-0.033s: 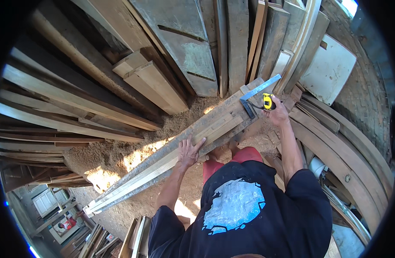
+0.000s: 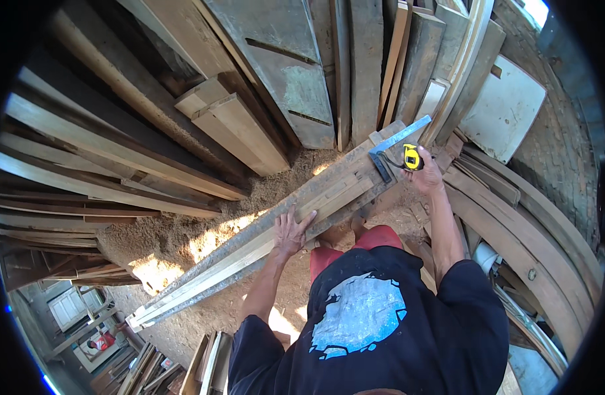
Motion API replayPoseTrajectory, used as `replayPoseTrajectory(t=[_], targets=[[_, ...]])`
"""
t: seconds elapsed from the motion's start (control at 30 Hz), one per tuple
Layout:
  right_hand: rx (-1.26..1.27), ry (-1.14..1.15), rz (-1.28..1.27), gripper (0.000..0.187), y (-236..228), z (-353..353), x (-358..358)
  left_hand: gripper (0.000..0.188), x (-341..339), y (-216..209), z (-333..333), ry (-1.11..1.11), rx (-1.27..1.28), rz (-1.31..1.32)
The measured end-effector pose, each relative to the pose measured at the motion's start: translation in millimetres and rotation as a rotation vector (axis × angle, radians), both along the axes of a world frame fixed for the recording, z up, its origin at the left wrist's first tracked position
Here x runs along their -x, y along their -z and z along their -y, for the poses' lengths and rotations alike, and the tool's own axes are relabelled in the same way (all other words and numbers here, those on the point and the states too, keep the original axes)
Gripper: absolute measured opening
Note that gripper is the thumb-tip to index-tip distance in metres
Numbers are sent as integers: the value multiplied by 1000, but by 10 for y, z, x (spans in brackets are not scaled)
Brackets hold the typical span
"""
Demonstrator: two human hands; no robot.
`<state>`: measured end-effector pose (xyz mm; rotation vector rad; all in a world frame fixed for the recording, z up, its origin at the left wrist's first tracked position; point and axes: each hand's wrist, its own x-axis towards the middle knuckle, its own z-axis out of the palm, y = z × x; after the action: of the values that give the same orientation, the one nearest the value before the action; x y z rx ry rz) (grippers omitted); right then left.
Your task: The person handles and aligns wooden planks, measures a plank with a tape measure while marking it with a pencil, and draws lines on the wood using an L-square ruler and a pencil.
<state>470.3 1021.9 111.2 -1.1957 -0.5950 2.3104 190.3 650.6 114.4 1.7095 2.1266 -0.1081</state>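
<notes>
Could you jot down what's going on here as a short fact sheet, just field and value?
Place: a timber store, boards leaning all round, sawdust on the ground
Left hand: flat on the long plank, fingers spread
Right hand: holds a yellow tape measure at the plank's far end
Beside the right hand: a metal try square lying on the plank's end
Plank: long, pale, running slantwise from lower left to upper right
Person: dark shirt with a pale blue print, red shorts
Nearby: curved wooden pieces stacked on the right
</notes>
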Motion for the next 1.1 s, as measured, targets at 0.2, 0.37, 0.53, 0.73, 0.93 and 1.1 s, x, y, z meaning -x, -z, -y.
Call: replayPoseTrajectory(t=[0.2,0.37,0.53,0.73,0.93,1.1], targets=[[-135,-78,54,41,-399,254,457,74,-134,38,178,-129,-262,-58],[-505,-517,231,44,-684,995,1025,76,-166,-57,532,-300,-278,-25],[-568,-955,130,50,-762,2367,1726,89,36,-13,1353,-331,-311,-9],[-1013,-1300,-159,48,-811,3909,2550,74,371,-22,2369,-430,-367,-1],[-1154,-1511,-379,47,-902,5315,3308,75,499,33,3565,-592,-328,93],[-1177,-1584,-497,52,-922,6170,3696,67,154,16,4396,-897,-288,28]])
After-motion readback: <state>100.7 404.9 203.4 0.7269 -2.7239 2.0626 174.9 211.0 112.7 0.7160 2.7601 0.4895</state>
